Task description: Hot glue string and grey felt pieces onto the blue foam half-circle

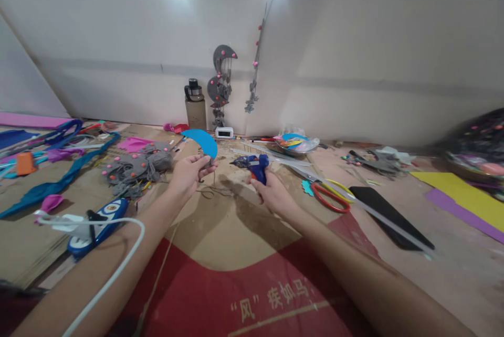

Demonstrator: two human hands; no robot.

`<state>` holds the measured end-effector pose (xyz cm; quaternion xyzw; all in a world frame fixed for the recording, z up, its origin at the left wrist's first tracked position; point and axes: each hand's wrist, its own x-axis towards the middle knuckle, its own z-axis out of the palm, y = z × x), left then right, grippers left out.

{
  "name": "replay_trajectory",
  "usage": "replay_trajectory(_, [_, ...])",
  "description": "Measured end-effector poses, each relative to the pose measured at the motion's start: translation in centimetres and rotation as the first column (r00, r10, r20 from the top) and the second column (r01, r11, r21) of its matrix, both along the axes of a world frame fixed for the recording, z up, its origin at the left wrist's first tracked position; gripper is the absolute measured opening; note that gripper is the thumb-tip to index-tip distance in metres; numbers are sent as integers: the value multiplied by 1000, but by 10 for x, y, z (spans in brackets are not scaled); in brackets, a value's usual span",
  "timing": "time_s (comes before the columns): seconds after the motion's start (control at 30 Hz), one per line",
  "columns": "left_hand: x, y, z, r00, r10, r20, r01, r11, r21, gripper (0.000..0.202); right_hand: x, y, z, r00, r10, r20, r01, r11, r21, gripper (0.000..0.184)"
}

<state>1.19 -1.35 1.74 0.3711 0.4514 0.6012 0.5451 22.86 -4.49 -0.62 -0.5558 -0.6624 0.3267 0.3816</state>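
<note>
Left hand (197, 170): pinching a flat, bright blue crescent (205, 141) by its lower end, above cardboard (214, 234) towards the worktop's (452, 284) back edge. Right hand (272, 190): wrapped round a dark blue glue gun (258, 167), aimed towards the crescent. Readable on the cardboard's red front part, in tan characters (273, 298): “风”疾如马.

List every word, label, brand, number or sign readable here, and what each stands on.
"“风” 疾如马": tan print on the red part of the cardboard.
Small white device by the wall: its dark screen is too small to read.
Glue gun: any marking is too small and blurred to read.
</note>
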Motion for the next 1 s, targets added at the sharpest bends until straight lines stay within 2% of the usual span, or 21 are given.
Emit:
replay_trajectory(0.07, [1, -1, 0, 1000, -3, -11, 4, 1000, 28, 9, 5, 14, -2, 999, 0, 37, 7, 982, -189, 24])
replay_trajectory(0.13, [2, -3, 0, 998, 2, -67, 2, 998, 59, 13, 12, 26, -2, 976, -8, 217, 58, 973, -225, 23])
replay_trajectory(0.17, [2, -4, -1, 994, 9, -112, 0, 997, 81, 17, 15, 29, -1, 937, -30, 347, 94, 981, -169, 23])
replay_trajectory(0.23, [3, -6, -1, 973, 36, -227, -5, 991, 136, 24, 19, 28, 2, 797, -141, 588, 150, 988, 35, 26])
replay_trajectory(0.27, [3, -7, -1, 955, 60, -291, -12, 986, 165, 27, 19, 25, 5, 726, -210, 655, 156, 978, 141, 28])
replay_trajectory(0.3, [3, -8, -1, 931, 93, -352, -27, 981, 190, 29, 17, 21, 7, 687, -265, 676, 147, 963, 227, 27])
replay_trajectory(0.33, [3, -9, -1, 903, 133, -409, -47, 975, 215, 30, 13, 17, 10, 692, -295, 659, 130, 949, 288, 26])
replay_trajectory(0.4, [4, -11, 1, 827, 230, -513, -94, 956, 277, 29, -2, 9, 15, 821, -226, 525, 51, 944, 326, 21])
replay_trajectory(0.47, [5, -14, 3, 741, 319, -591, -123, 930, 348, 26, -25, 6, 20, 959, -82, 271, -3, 954, 299, 20])
replay_trajectory(0.5, [6, -15, 5, 706, 350, -615, -129, 918, 374, 25, -37, 7, 21, 995, -3, 99, -23, 964, 263, 26])
replay_trajectory(0.57, [6, -17, 7, 675, 372, -637, -136, 912, 388, 25, -62, 10, 23, 964, 98, -248, -67, 989, 133, 36])
replay_trajectory(0.6, [6, -18, 8, 678, 368, -636, -139, 914, 380, 25, -72, 13, 24, 911, 101, -400, -85, 995, 56, 38])
replay_trajectory(0.67, [6, -19, 10, 699, 351, -623, -138, 921, 364, 26, -87, 16, 24, 798, 122, -590, -189, 981, -52, 42])
replay_trajectory(0.73, [5, -18, 10, 732, 334, -594, -133, 925, 355, 26, -92, 18, 24, 762, 106, -639, -207, 975, -86, 41])
replay_trajectory(0.87, [5, -14, 6, 850, 219, -480, -83, 954, 288, 27, -85, 22, 20, 854, 52, -517, -54, 998, 12, 24])
replay_trajectory(1.0, [8, -11, 0, 932, 105, -346, -24, 973, 229, 26, -74, 27, 17, 872, 76, -483, -20, 993, 119, 17])
